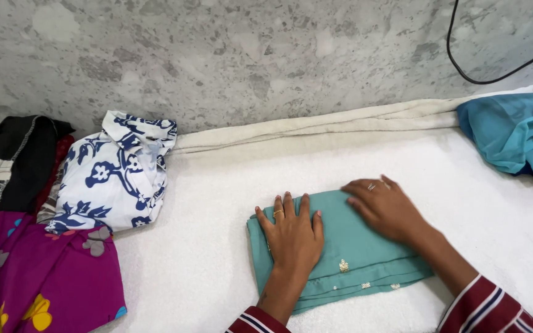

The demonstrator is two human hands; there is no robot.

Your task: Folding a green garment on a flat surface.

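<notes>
A teal folded garment (353, 259) with small gold motifs lies on the white padded surface (217, 216). My left hand (291, 231) rests flat on its left part, fingers spread and pointing away from me, a ring on one finger. My right hand (385, 206) lies flat on its upper right part, fingers pointing left, also with a ring. Neither hand grips the cloth; both press down on it. Striped red sleeves show at my wrists.
A white and blue floral garment (118, 172) is heaped at the left, beside a purple flowered cloth (38, 277) and dark clothes (20, 160). Blue cloth (504, 132) lies at the right. A grey speckled wall (217, 55) and a black cable (482, 77) are behind.
</notes>
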